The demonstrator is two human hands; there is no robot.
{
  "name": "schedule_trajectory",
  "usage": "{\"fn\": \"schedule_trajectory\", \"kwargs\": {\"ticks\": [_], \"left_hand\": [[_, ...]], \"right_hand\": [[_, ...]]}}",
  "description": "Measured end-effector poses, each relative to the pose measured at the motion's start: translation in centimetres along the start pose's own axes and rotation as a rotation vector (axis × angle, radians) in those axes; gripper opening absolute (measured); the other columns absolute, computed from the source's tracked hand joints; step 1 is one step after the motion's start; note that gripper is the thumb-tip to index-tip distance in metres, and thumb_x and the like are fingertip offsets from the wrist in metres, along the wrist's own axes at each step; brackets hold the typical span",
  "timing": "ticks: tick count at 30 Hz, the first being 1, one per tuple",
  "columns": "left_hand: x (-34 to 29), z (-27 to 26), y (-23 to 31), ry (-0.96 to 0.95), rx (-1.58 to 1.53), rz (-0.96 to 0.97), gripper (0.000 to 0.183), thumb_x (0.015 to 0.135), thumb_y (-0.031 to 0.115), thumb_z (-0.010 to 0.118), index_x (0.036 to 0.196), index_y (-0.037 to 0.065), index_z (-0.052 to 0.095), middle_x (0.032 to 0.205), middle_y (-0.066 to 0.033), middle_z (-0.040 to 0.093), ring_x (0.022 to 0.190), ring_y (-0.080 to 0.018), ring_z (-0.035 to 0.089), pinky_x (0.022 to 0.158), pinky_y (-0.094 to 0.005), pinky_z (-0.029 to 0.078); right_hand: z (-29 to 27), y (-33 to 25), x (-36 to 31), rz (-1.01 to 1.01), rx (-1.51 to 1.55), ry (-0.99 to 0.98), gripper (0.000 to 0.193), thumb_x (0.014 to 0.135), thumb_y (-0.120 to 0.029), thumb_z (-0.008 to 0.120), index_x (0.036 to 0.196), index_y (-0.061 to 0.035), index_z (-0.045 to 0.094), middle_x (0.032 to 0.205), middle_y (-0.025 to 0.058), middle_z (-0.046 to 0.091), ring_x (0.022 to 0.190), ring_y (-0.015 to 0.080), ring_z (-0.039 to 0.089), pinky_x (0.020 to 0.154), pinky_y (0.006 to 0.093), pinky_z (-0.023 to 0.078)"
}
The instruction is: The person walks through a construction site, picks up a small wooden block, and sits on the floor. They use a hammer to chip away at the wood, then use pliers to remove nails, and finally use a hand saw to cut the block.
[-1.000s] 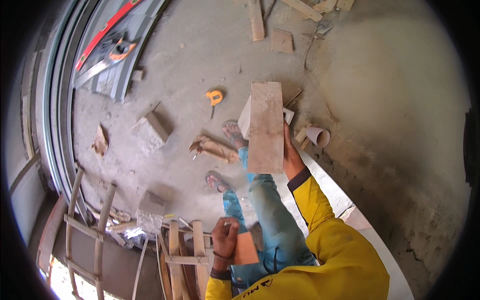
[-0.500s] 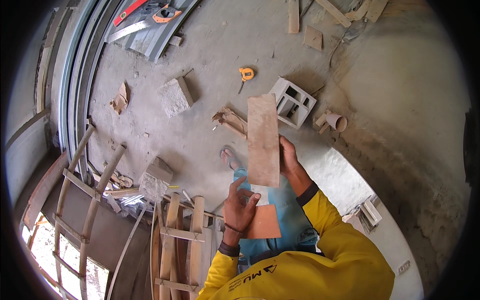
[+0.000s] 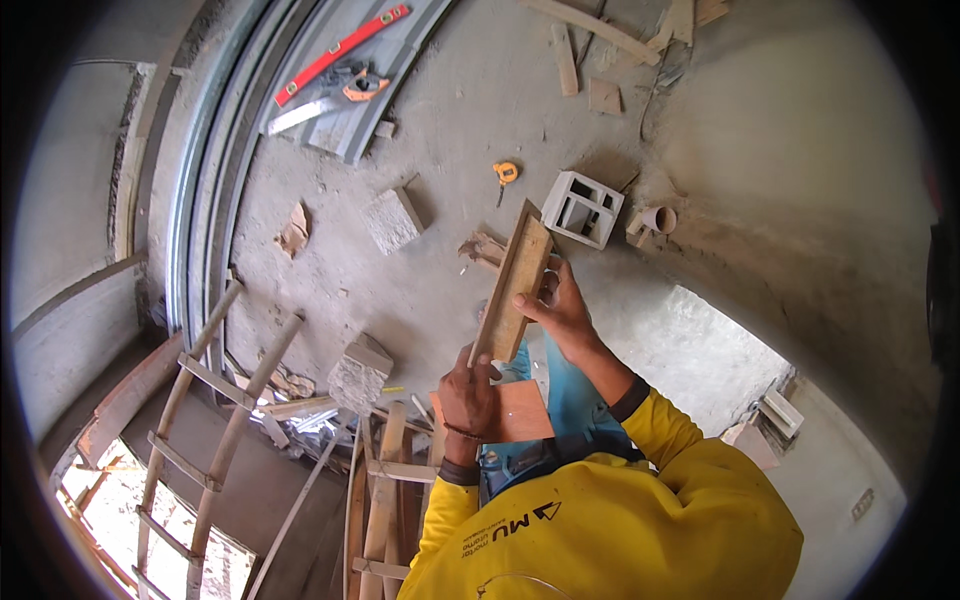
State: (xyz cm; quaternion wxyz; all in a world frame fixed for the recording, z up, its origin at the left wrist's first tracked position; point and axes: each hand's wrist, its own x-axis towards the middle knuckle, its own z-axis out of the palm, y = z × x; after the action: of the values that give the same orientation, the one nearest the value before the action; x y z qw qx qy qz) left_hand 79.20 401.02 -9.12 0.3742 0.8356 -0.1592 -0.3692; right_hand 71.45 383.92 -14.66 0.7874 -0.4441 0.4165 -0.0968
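A long, narrow wooden board (image 3: 520, 290) with a raised strip along one long edge is held tilted before me. My right hand (image 3: 565, 315) grips its right side, with the thumb across the face. At its lower end, my left hand (image 3: 468, 400) has its fingers curled round the corner. A flat orange-brown square panel (image 3: 522, 412) lies against my lap beside the left hand; whether that hand also bears it is hidden.
On the floor are a yellow tape measure (image 3: 507, 173), a hollow grey block (image 3: 583, 210), a rough block (image 3: 393, 220) and another rough block (image 3: 360, 375). A bamboo ladder (image 3: 215, 400) leans at left. A red level (image 3: 342, 55) and a handsaw (image 3: 365, 87) lie on metal sheeting.
The board has turned from its broad flat face to a tilted edge view. My left hand has risen from an open pose to its lower end. The view has shifted.
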Motion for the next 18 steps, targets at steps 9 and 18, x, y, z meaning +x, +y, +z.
{"fn": "schedule_trajectory", "kwargs": {"ticks": [9, 18], "left_hand": [[-6.7, -7.2, 2.4, -0.102, -0.197, 0.278, 0.042, 0.106, 0.036, 0.047, 0.098, -0.003, 0.062, 0.063, -0.0082, 0.066, 0.055, -0.0148, 0.060, 0.054, -0.0287, 0.045], [-10.5, -7.8, 2.8, -0.274, -0.275, 0.486, 0.041, 0.106, 0.036, 0.047, 0.111, -0.002, 0.062, 0.065, -0.0040, 0.064, 0.061, -0.0090, 0.058, 0.058, -0.0254, 0.044]], "right_hand": [[4.5, -5.6, -12.3, -0.301, 0.027, -0.052, 0.062, 0.093, -0.013, 0.069, 0.143, -0.0042, 0.034, 0.111, 0.0106, 0.058, 0.100, 0.0169, 0.063, 0.075, 0.0308, 0.060], [3.5, -8.8, -19.6, -0.441, -0.094, 0.268, 0.035, 0.100, -0.029, 0.062, 0.119, -0.0021, 0.049, 0.101, 0.0074, 0.063, 0.077, 0.0139, 0.067, 0.057, 0.0259, 0.057]]}}
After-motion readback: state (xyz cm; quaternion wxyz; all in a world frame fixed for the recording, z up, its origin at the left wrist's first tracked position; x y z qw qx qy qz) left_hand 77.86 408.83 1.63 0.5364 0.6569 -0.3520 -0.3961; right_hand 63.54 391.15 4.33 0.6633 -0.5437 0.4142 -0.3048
